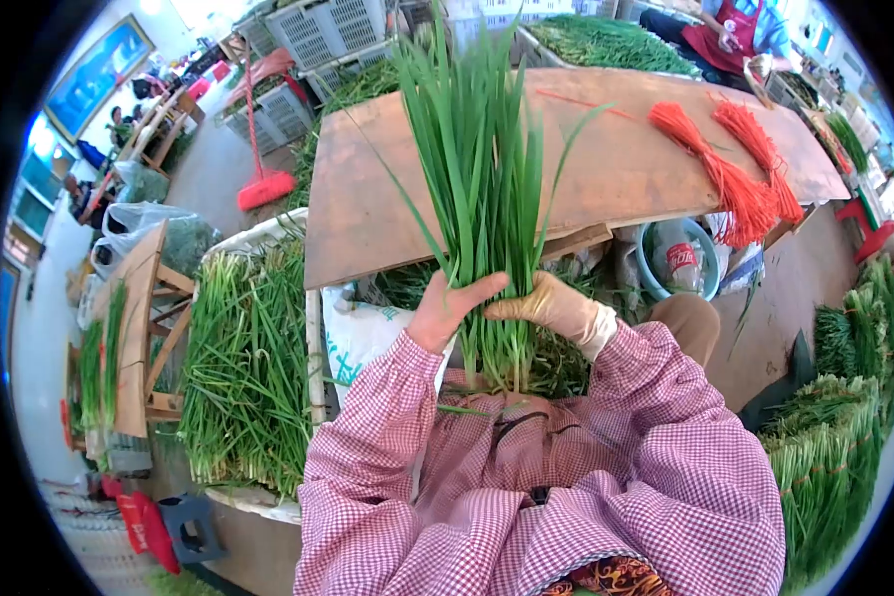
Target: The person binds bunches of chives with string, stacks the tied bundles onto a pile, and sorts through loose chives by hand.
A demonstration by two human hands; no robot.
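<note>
A bunch of Chinese chives (482, 189) stands upright between my hands, long green leaves up and pale stem ends down near my lap. My left hand (452, 308) is bare and wraps the bunch from the left, its thumb across the front. From the right my right hand (556, 310), in a pale thin glove, grips the same bunch at about the same height. The fingers behind the leaves are hidden. Beyond the hands lies a wooden board (368, 189), and the leaf tips rise in front of it.
Two bundles of red ties (710, 169) lie on the board's right part. A crate of loose chives (248, 368) stands at my left. Tied bunches (824, 447) are stacked at right. A blue basin (707, 283) sits under the board. Across it, a person in a red apron (730, 35) sits.
</note>
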